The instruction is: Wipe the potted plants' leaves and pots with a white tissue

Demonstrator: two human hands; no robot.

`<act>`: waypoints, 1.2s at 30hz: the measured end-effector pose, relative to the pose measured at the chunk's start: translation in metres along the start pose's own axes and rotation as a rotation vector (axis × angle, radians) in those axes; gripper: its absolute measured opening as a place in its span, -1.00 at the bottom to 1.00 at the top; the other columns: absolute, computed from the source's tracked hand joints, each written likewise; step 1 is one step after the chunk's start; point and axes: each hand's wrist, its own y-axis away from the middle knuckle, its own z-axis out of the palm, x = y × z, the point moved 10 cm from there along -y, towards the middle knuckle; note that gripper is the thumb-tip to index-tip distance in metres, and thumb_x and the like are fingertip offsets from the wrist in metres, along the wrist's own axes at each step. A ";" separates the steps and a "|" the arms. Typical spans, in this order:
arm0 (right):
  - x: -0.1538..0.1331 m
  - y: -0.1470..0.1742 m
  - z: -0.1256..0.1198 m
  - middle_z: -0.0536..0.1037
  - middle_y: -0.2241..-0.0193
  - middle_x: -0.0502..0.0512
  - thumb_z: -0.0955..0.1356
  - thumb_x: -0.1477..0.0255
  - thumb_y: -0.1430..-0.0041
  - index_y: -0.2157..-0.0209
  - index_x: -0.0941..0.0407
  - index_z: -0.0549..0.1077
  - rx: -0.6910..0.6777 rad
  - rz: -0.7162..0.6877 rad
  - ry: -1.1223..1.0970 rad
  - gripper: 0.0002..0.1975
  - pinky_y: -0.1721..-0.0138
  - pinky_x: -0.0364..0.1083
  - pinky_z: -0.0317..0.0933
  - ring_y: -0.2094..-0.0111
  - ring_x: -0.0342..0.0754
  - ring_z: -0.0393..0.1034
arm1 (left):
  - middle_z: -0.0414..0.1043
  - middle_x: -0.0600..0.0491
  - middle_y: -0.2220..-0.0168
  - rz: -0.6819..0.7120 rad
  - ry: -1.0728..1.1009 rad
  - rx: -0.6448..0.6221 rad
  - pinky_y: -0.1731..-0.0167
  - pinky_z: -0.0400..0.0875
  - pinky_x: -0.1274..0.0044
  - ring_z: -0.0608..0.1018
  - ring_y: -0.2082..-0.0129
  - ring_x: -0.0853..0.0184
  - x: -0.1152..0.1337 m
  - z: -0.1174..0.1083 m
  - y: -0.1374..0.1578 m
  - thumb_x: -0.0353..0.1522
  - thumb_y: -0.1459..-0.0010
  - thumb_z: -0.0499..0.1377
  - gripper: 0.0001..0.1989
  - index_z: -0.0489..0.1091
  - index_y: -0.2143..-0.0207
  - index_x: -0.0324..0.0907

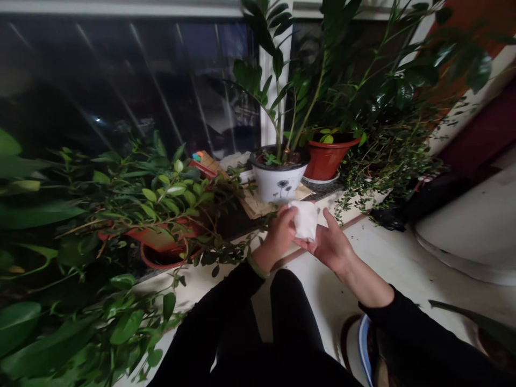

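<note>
My left hand [278,239] is closed on a white folded wad [305,220], a tissue or a cloth; which of the two I cannot tell. The thumb presses on its left side. My right hand [334,246] is open at the wad's lower right, its thumb raised apart and its fingertips at the bottom edge. Just beyond the hands stands a white flower pot [279,180] with a dark rim and a dandelion print. A tall glossy-leaved plant [278,102] grows from it.
A red-brown pot [328,158] stands behind on the sill. Trailing plants [173,193] spread over the left, with an orange planter [161,242] under them. A large white container [475,226] is at the right. A blue-rimmed pot [363,349] sits below my right arm.
</note>
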 end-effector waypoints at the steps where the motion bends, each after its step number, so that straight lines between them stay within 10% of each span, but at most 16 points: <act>1: -0.003 0.002 0.002 0.80 0.12 0.17 0.24 0.09 -0.59 0.00 0.08 0.66 -0.006 -0.017 -0.007 -0.54 0.19 -0.03 0.67 0.20 0.02 0.71 | 0.67 -0.05 0.20 0.005 -0.055 -0.008 0.11 0.67 0.40 0.71 0.15 0.20 -0.002 0.001 0.001 -0.04 -0.31 0.29 -0.67 0.52 0.18 -0.11; 4: -0.013 0.001 -0.013 0.82 0.16 0.07 0.40 0.42 -0.46 0.07 0.06 0.65 0.093 -0.099 0.036 -0.85 0.31 -0.15 0.60 0.26 -0.06 0.69 | 0.58 0.04 0.29 0.164 -0.382 0.080 0.19 0.61 0.47 0.64 0.27 0.29 0.012 -0.014 0.001 -0.21 -0.33 0.28 -0.83 0.43 0.19 -0.10; 7: -0.021 -0.007 -0.028 0.81 0.20 0.03 0.45 0.46 -0.41 0.12 0.04 0.64 0.150 -0.153 0.079 -0.91 0.33 -0.17 0.60 0.26 -0.08 0.70 | 0.63 -0.19 -0.13 0.527 -0.728 0.147 -0.24 0.58 0.25 0.66 -0.18 0.14 0.045 -0.015 0.013 -0.32 -0.43 0.15 -0.74 0.44 -0.11 -0.14; 11: -0.026 -0.014 -0.004 0.81 0.17 -0.01 0.40 0.40 -0.46 0.02 0.01 0.64 -0.087 -0.120 0.019 -0.84 0.26 -0.17 0.64 0.25 -0.09 0.73 | 0.26 -0.24 -0.58 0.842 -1.171 -0.245 -0.65 0.10 0.09 0.18 -0.67 0.09 0.040 0.037 0.043 -0.33 -0.54 0.02 -0.40 0.18 -0.54 -0.24; 18: -0.047 -0.002 0.013 0.81 0.23 0.09 0.21 0.44 -0.58 -0.02 0.10 0.61 -0.155 0.035 -0.067 -0.67 0.20 -0.05 0.70 0.27 -0.05 0.75 | 0.28 -0.12 -0.59 0.766 -1.361 -0.359 -0.68 0.05 0.03 0.22 -0.66 0.08 0.028 0.027 0.038 -0.32 -0.54 0.09 -0.44 0.32 -0.52 -0.13; 23: -0.138 -0.011 0.000 0.80 0.01 0.09 0.34 0.35 -0.49 0.06 0.03 0.62 -0.001 -0.580 0.049 -0.81 -0.19 0.08 0.65 -0.16 0.05 0.70 | 0.38 -0.15 -0.52 0.576 -0.986 0.017 -0.61 0.24 0.03 0.38 -0.58 0.05 0.051 -0.047 -0.004 -0.26 -0.53 0.13 -0.45 0.33 -0.50 -0.06; 27: -0.189 -0.006 0.031 0.74 -0.15 0.20 0.36 0.04 -0.46 0.02 0.05 0.66 0.105 -1.207 0.638 -0.59 -0.50 0.26 0.36 -0.33 0.23 0.56 | 0.20 -0.19 -0.61 0.407 -0.707 0.337 -0.63 0.21 0.06 0.28 -0.63 -0.03 0.058 -0.089 -0.046 -0.26 -0.24 0.47 -0.04 0.13 -0.59 -0.01; 30: -0.178 -0.023 0.066 0.63 -0.33 0.26 0.28 -0.15 -0.46 -0.19 0.06 0.63 0.009 -1.333 1.049 -0.34 -0.57 0.31 0.22 -0.43 0.26 0.47 | 0.09 -0.32 -0.64 0.317 -0.594 0.349 -0.62 0.22 0.16 0.22 -0.65 -0.08 0.058 -0.084 -0.077 -0.29 0.03 0.64 0.31 -0.01 -0.62 -0.12; 36: -0.156 -0.019 0.079 0.62 -0.33 0.25 0.22 -0.03 -0.56 -0.29 0.02 0.59 0.012 -1.439 1.111 -0.40 -0.63 0.29 0.12 -0.52 0.23 0.37 | -0.06 -0.34 -0.67 0.246 -0.549 0.339 -0.66 0.09 0.14 0.15 -0.68 -0.09 0.059 -0.077 -0.097 -0.32 0.23 0.71 0.47 -0.03 -0.61 -0.13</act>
